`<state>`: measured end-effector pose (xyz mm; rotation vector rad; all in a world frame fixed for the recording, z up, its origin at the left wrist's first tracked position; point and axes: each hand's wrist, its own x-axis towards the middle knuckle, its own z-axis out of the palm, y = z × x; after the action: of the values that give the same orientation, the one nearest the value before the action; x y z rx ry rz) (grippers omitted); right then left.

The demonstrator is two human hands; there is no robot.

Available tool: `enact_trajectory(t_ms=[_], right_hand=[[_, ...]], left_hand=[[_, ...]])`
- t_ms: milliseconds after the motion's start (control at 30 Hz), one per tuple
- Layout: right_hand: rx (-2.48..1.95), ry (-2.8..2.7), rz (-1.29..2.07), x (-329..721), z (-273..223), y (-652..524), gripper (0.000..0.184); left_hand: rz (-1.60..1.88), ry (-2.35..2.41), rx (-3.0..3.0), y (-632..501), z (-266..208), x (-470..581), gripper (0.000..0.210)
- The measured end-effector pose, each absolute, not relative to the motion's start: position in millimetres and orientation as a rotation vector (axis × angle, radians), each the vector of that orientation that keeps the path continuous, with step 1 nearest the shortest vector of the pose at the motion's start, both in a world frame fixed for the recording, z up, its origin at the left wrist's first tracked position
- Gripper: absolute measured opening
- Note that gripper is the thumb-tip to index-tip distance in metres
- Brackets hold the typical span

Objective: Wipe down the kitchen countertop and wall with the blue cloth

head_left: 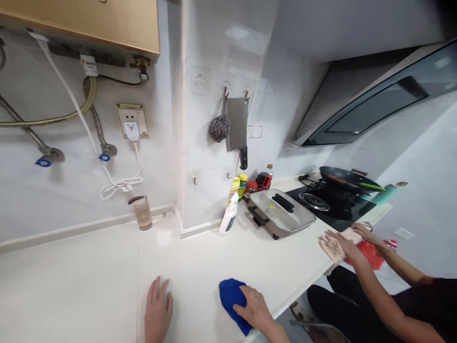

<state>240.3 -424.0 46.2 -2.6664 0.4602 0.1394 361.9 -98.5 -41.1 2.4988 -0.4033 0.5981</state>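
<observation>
While the L hand (157, 307) sits off to one side, fingers a bit apart and nothing in it, the R hand (254, 306) has the action: thumb and fingers clamped on a blue cloth (230, 296), which lies bunched on the white countertop (193, 271), right by the front edge. Can't tell if the L palm rests on the surface or is just above it. Looks like a wipe-down, prob. mid-pass, tho the stroke's direction I can't call. Obstacles? White spray bottle (228, 220) upright nr the wall corner, w/ the lidded elec. pan (274, 215) to its right, both clear of the cloth. Glass container (143, 216) nr the wall on the L. Next move, I'd say, calls for firm, flat pressure thru the cloth, w/ care nr that edge and the L hand out of its path. Over on the right, a co-worker's hands (342, 242) are on a stained pale cloth (330, 247) nr the cooktop (334, 213).
</observation>
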Motion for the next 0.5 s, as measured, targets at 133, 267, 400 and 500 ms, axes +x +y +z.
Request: enact_trajectory(t_ms=[133, 267, 400, 500], right_hand=[[-2.595, 0.346, -0.027, 233.6, 33.5, -411.3, 0.048], [-2.400, 0.360, -0.208, 227.7, 24.0, -412.2, 0.046], [-2.214, 0.453, -0.253, 228.0, 38.7, -430.4, 0.027], [-2.095, 0.569, -0.337, 230.5, 55.9, -447.3, 0.028]], left_hand=[[0.535, -0.334, 2.439, -96.7, -41.1, 359.5, 0.042], [0.378, -0.269, 2.326, -92.2, -40.1, 353.8, 0.040], [0.155, -0.160, 2.168, -93.0, -32.4, 336.0, 0.045], [0.021, -0.063, 2.075, -96.7, -26.1, 320.4, 0.047]])
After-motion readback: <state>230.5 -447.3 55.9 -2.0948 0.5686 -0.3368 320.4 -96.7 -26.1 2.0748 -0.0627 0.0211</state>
